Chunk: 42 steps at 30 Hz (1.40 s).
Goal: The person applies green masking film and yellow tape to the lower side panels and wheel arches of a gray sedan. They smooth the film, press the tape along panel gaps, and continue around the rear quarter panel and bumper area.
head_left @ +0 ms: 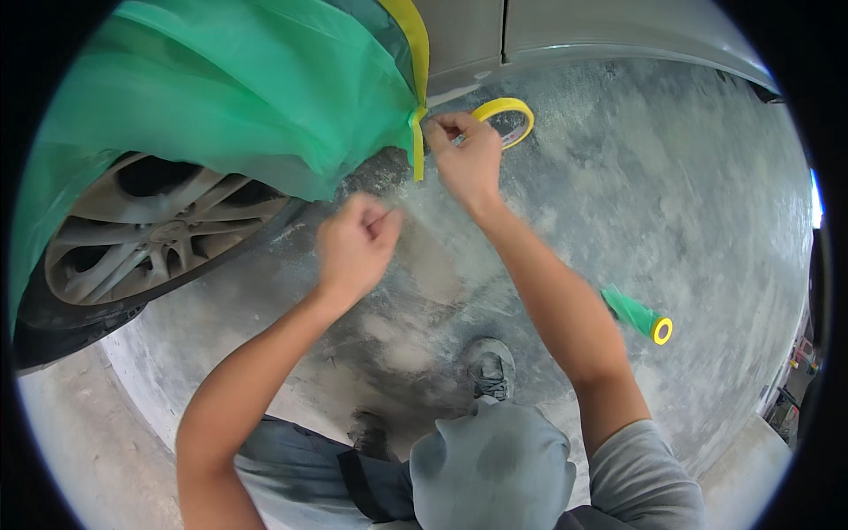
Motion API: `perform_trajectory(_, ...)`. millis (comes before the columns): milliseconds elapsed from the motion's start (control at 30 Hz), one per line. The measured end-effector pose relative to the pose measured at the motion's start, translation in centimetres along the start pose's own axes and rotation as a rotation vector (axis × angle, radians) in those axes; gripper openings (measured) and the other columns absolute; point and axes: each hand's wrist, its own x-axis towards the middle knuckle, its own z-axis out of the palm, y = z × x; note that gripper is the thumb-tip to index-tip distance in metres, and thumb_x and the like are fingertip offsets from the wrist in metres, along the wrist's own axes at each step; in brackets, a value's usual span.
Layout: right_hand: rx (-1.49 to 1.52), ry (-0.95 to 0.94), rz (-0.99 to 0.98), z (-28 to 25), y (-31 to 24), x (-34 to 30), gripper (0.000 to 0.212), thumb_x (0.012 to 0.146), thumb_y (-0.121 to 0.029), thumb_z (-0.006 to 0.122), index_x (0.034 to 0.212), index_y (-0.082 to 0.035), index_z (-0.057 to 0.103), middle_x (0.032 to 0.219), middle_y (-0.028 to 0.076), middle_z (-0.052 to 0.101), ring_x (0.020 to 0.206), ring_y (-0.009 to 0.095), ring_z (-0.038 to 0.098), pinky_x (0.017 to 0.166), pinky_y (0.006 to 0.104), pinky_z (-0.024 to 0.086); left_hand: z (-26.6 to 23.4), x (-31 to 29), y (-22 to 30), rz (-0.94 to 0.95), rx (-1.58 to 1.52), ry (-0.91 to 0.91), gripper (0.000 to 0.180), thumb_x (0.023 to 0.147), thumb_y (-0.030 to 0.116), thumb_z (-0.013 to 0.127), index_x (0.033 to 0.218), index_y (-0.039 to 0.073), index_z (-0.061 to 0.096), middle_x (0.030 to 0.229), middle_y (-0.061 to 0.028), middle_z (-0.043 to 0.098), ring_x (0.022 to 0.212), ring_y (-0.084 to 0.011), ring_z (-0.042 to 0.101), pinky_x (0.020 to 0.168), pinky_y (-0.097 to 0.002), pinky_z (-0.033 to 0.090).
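Note:
Green masking film (265,88) drapes over the car's wheel arch, edged with yellow masking tape (419,35). A loose tape end (419,159) hangs down from the film's corner. Close beside that end, my right hand (468,159) has its fingers closed around a roll of yellow tape (527,110); part of the roll is hidden behind the hand. My left hand (353,247), lower and to the left, is slightly blurred, with its fingers curled and pinched together. Whatever it may hold cannot be made out.
An alloy wheel (168,231) stands at the left under the film. The car's grey body panel (601,35) spans the top. On the grey floor (698,177) at right lies a green film roll with a yellow end (638,316). My shoe (491,371) is below.

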Motion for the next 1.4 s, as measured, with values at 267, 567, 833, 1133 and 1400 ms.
perform_trajectory(267, 0.1, 0.01, -0.149, 2.2, -7.5, -2.7, 0.018, 0.089, -0.014, 0.08, 0.095, 0.002, 0.079, 0.084, 0.013, 0.074, 0.082, 0.022, 0.068, 0.079, 0.0355, 0.053, -7.5, 0.5, 4.6, -0.009, -0.297, 0.37, 0.04, 0.091, 0.022, 0.088, 0.104, 0.0, 0.058, 0.082, 0.0006, 0.058, 0.068, -0.0055, 0.051, 0.063, -0.0248, 0.047)
perform_trajectory(567, 0.163, 0.06, -0.187, 1.0, -10.1, -3.8, 0.016, 0.086, -0.014, 0.082, 0.089, 0.001, 0.078, 0.085, 0.015, 0.073, 0.081, 0.03, 0.067, 0.076, 0.0408, 0.053, -10.0, 2.6, 7.8, -0.078, -0.25, 0.41, 0.031, 0.103, 0.026, 0.075, 0.097, -0.001, 0.061, 0.072, -0.0029, 0.064, 0.062, -0.0083, 0.062, 0.058, -0.0241, 0.048)
perform_trajectory(833, -0.218, 0.136, -0.114, -1.5, -8.3, 3.0, 0.036, 0.084, -0.035, 0.086, 0.087, 0.0, 0.08, 0.081, 0.018, 0.075, 0.081, 0.037, 0.07, 0.075, 0.0461, 0.055, -17.2, -2.7, 1.9, -0.039, -0.022, 0.393, 0.036, 0.107, 0.029, 0.069, 0.088, -0.001, 0.065, 0.062, -0.0048, 0.065, 0.056, -0.011, 0.065, 0.056, -0.0286, 0.05)
perform_trajectory(1133, -0.447, 0.058, -0.072, -2.7, -8.7, 4.3, 0.043, 0.081, -0.044, 0.087, 0.082, -0.002, 0.08, 0.072, 0.017, 0.072, 0.075, 0.037, 0.072, 0.069, 0.0469, 0.055, -25.9, -13.0, -11.4, -0.276, -0.089, 0.618, 0.036, 0.108, 0.027, 0.066, 0.083, 0.002, 0.061, 0.065, -0.0051, 0.065, 0.059, -0.0118, 0.065, 0.056, -0.0302, 0.053)
perform_trajectory(1400, -0.59, -0.002, -0.077, -1.8, -9.0, 3.8, 0.045, 0.089, -0.047, 0.081, 0.086, -0.002, 0.08, 0.076, 0.02, 0.074, 0.074, 0.038, 0.072, 0.072, 0.049, 0.055, -25.2, -20.9, -21.0, -0.439, 0.12, 0.614, 0.036, 0.108, 0.027, 0.065, 0.084, 0.0, 0.063, 0.069, -0.0083, 0.069, 0.062, -0.0147, 0.067, 0.061, -0.0317, 0.055)
